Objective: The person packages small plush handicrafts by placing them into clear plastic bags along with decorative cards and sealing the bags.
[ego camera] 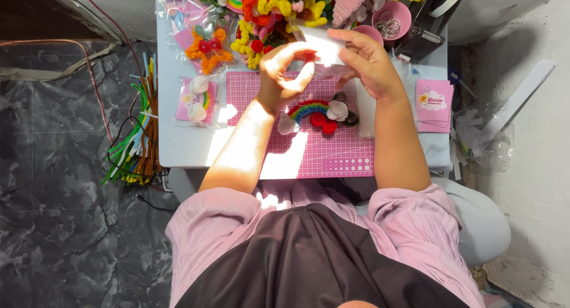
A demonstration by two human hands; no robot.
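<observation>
A: What crowds the 2 hands?

B: A heap of pipe-cleaner flowers (267,17) lies just behind them at the table's far edge, with a pink bowl (392,17) of metal rings to its right. On the pink mat (332,154) below the hands lies a rainbow (309,110) with white puffs, red pompoms and a dark ring.

A: And the hands?

B: The left hand (284,73) is curled, fingertips pinching the left edge of a white sheet (323,47). The right hand (371,64) grips the sheet's right side, fingers over the top. The sheet hangs above the mat's far edge, in front of the flowers.

A: Anything hard to read?

B: Sun glare washes out the sheet, so I cannot tell if it is a bag or paper. The flowers and bowl are cut off at the top.

A: Room to move?

B: The near half of the mat is bare. 2 bagged pieces (199,100) lie left, pink cards (434,104) right, and pipe cleaners (139,142) overhang the table's (184,148) left edge.
</observation>
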